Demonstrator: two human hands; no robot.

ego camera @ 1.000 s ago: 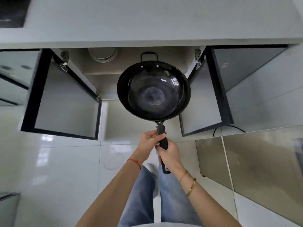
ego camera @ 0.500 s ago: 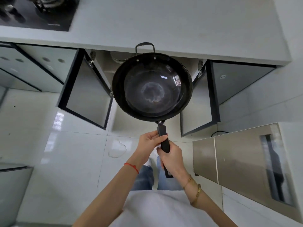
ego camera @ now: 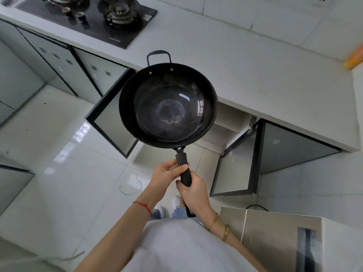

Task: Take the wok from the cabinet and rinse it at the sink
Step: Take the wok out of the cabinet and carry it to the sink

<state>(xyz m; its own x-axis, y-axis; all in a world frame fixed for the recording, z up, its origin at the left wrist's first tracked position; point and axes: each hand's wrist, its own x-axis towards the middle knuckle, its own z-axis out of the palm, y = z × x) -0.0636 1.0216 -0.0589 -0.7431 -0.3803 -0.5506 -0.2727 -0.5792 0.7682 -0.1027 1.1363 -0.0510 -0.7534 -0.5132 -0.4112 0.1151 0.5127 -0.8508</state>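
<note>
A black wok [ego camera: 168,106] with a small loop handle at its far rim is held level in the air, above the floor and partly over the white counter's front edge. Both hands grip its long black handle: my left hand [ego camera: 167,174] wraps the part nearer the bowl, my right hand [ego camera: 194,193] holds farther back. The cabinet [ego camera: 225,118] under the counter stands open, its two doors [ego camera: 110,118] swung outward. No sink is in view.
A white countertop [ego camera: 245,61] runs across the top, with a black gas hob [ego camera: 94,18] at the upper left. An orange item [ego camera: 354,59] lies at the counter's far right. A grey appliance [ego camera: 275,238] stands at the lower right. Glossy tile floor [ego camera: 59,183] lies below.
The wok has come out of the cabinet and up to counter height. My view has risen and turned, so the hob and more counter show. Both hands kept their grip.
</note>
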